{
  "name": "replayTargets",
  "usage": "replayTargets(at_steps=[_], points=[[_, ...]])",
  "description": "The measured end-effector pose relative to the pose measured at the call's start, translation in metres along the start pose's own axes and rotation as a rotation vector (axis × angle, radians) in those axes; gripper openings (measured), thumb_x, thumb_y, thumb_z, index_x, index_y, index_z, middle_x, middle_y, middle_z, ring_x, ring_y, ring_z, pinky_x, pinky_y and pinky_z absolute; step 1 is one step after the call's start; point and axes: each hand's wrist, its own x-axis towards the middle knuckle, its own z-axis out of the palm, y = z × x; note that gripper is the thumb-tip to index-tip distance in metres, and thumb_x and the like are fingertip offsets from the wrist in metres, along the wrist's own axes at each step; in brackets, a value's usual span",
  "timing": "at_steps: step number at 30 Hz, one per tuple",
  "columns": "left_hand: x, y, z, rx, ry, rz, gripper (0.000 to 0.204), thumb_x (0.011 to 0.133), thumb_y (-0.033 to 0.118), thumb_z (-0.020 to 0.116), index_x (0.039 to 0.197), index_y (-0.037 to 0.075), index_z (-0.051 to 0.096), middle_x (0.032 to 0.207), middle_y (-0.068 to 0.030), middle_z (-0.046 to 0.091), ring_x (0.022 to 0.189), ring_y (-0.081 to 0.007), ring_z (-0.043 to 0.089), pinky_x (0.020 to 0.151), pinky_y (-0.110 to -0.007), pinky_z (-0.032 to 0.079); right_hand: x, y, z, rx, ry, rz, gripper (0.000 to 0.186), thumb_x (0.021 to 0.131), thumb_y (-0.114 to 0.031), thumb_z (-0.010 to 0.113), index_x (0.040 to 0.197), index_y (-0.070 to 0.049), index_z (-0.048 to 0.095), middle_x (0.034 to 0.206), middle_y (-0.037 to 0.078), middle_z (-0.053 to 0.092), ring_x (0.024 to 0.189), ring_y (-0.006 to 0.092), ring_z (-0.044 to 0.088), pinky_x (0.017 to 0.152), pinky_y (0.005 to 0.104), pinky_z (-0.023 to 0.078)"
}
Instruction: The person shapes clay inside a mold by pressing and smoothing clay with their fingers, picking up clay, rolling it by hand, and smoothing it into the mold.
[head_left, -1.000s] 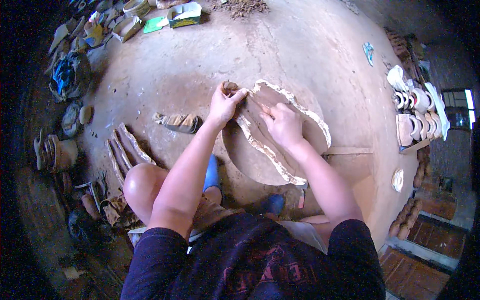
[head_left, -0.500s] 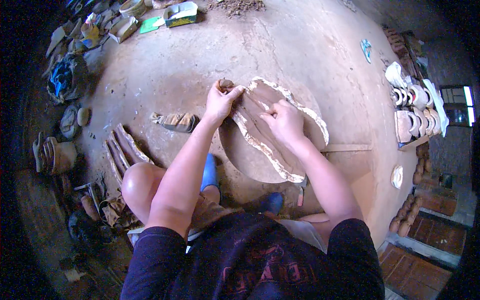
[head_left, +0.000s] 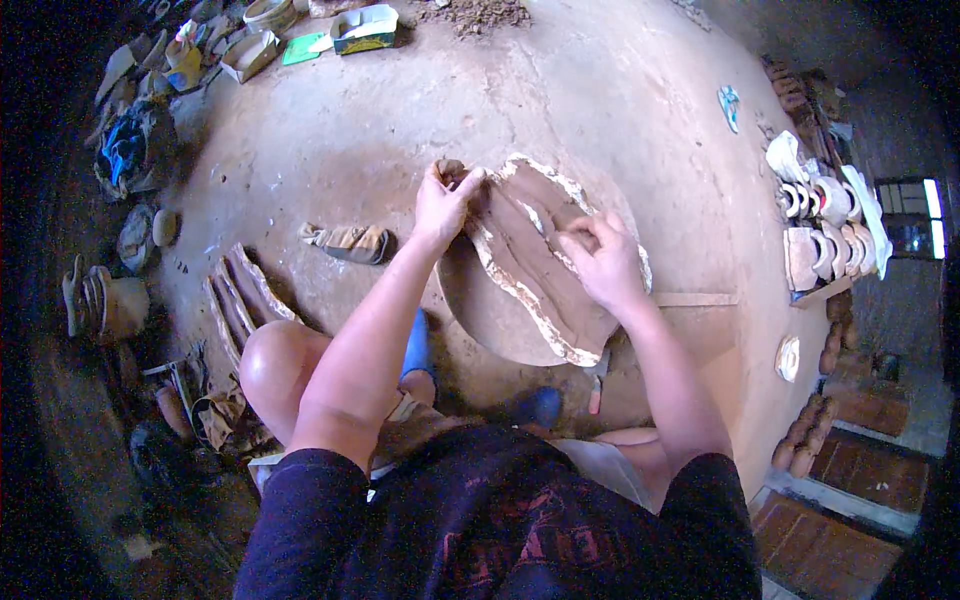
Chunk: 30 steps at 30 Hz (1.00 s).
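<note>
A long mould with ragged whitish edges (head_left: 505, 283) and brown clay lining its hollows lies on a round board (head_left: 470, 310) in front of me. At its far left end, my left hand (head_left: 444, 207) is closed around a lump of brown clay (head_left: 451, 172), the thumb stretched toward the mould's rim. My right hand (head_left: 608, 262) is over the right part of the mould, fingers curled and pressed together against the clay surface. Whatever those fingers hold, if anything, is hidden. A whitish ridge (head_left: 538, 222) runs between the mould's two hollows.
Beside my left knee lies another ridged mould piece (head_left: 250, 295). A dirty rolled cloth (head_left: 348, 243) rests left of the board, and a small tool (head_left: 597, 392) lies near its front. Curved mould pieces (head_left: 830, 250) stand at the right. An open box (head_left: 363, 30) sits far off.
My right hand has moved right and slightly nearer, from the middle ridge to the mould's right side, uncovering part of the ridge. The left hand stays almost where it was, holding the clay lump.
</note>
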Motion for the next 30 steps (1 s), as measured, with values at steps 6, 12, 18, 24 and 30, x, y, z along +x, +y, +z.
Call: replayTargets(at_steps=[6,12,18,24,30], points=[[-0.009,-0.001,0.005,0.029,0.262,0.132,0.052,0.101,0.038,0.066,0.127,-0.005,0.055,0.123,-0.0224,0.068,0.114,-0.0323,0.065,0.100,-0.044,0.050,0.053,-0.009,0.012,-0.099,-0.331,-0.386,0.026,0.094,-0.018,0.067,0.117,-0.010,0.076,0.103,0.018,0.073,0.095,0.0344,0.071,0.083,0.0426,0.056],[-0.024,-0.006,0.019,0.215,0.341,0.213,0.044,0.107,0.030,0.052,0.131,-0.006,0.049,0.121,-0.0310,0.066,0.115,-0.0478,0.063,0.099,-0.051,0.049,0.078,-0.047,-0.008,-0.577,-0.735,-0.365,0.062,0.086,-0.022,0.056,0.147,-0.036,0.059,0.101,0.020,0.075,0.090,0.0374,0.073,0.085,0.0497,0.057],[-0.015,-0.005,0.026,0.300,0.305,0.263,0.037,0.107,0.031,0.053,0.123,-0.002,0.054,0.114,-0.0297,0.069,0.110,-0.0497,0.065,0.094,-0.053,0.051,0.050,-0.019,-0.027,-0.741,-0.901,-0.400,0.073,0.087,-0.024,0.055,0.155,-0.049,0.044,0.096,0.019,0.075,0.081,0.0363,0.073,0.078,0.0504,0.058],[-0.005,-0.006,0.019,0.311,0.232,0.260,0.042,0.106,0.034,0.055,0.126,-0.003,0.055,0.117,-0.0281,0.069,0.113,-0.0468,0.065,0.097,-0.051,0.051,0.018,-0.005,-0.045,-0.710,-1.107,-0.434,0.064,0.085,-0.028,0.056,0.148,-0.036,0.058,0.092,0.019,0.074,0.080,0.0391,0.072,0.080,0.0523,0.057],[-0.011,-0.004,0.015,0.289,0.146,0.219,0.046,0.105,0.038,0.058,0.125,-0.003,0.056,0.121,-0.0268,0.070,0.116,-0.0442,0.066,0.101,-0.049,0.050,0.008,0.012,-0.052,-0.280,-0.719,-0.284,0.041,0.098,-0.040,0.058,0.111,-0.007,0.078,0.096,0.021,0.075,0.093,0.0405,0.072,0.085,0.0511,0.056]])
